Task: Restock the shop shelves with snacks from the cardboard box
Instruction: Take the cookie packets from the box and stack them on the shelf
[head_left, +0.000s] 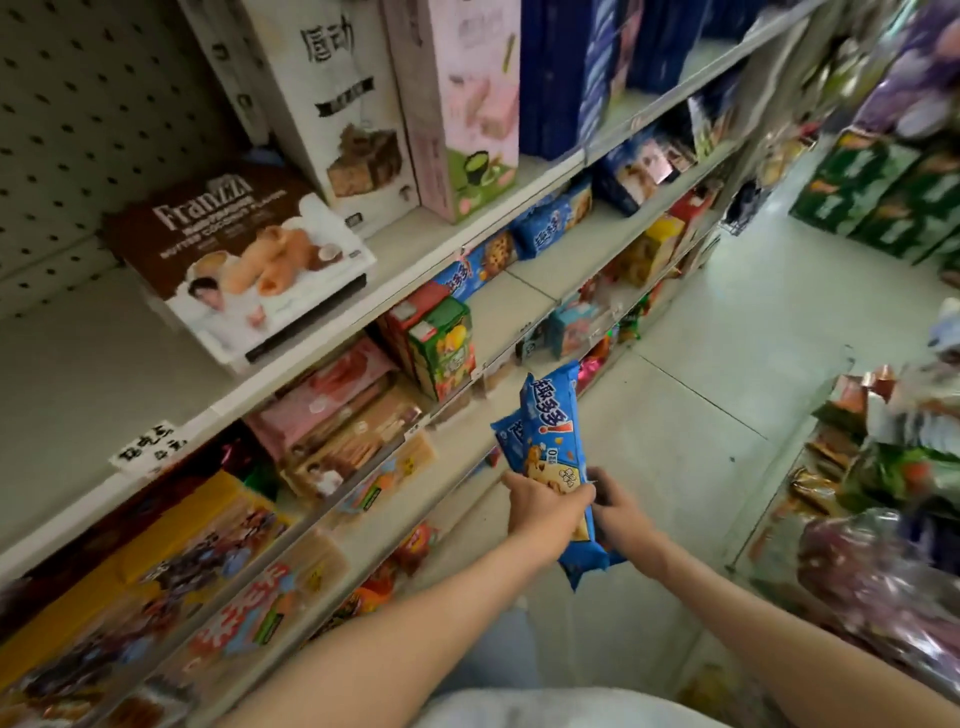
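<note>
Along the 9-to-12 o'clock side runs a tiered shop shelf (457, 236), cream metal, pegboard back at 10 o'clock. Top tier: brown-and-white Franzzi box (244, 260) lying flat near the edge, tall white box (337, 119) and pink-green box (467, 104) upright just beside it, dark blue boxes (566, 73) further toward 1 o'clock. Next tier down: pink and tan flat packs (337, 415), a green carton (447, 353) upright, then blue cookie packs on the shelf (498, 254) in a row toward 1 o'clock. Lower tiers at 7-8 o'clock: yellow box (171, 525) and red-lettered clear packs (249, 618), blurred. White handwritten label (150, 449) on the top shelf edge at 9 o'clock. Pale tiled floor (727, 322) down the aisle. At 2 o'clock stacked green cartons (878, 197); at 3-4 o'clock a rack of mixed bagged snacks (883, 493), too blurred to name. Cardboard box can't be told from this view.

Centre, slightly toward 5 o'clock: two blue cookie packets (553, 441) held together, tilted with top ends toward 12 o'clock, in the aisle just off the lower shelf edges, not touching any shelf. Left hand (543, 506) wrapped around the packets' lower-middle, fingers curled over the front. Right hand (618, 506) behind them on the 3 o'clock side, curled against the packets, gripping from the back; its fingers mostly hidden. Both forearms bare, reaching in from 6 o'clock.
</note>
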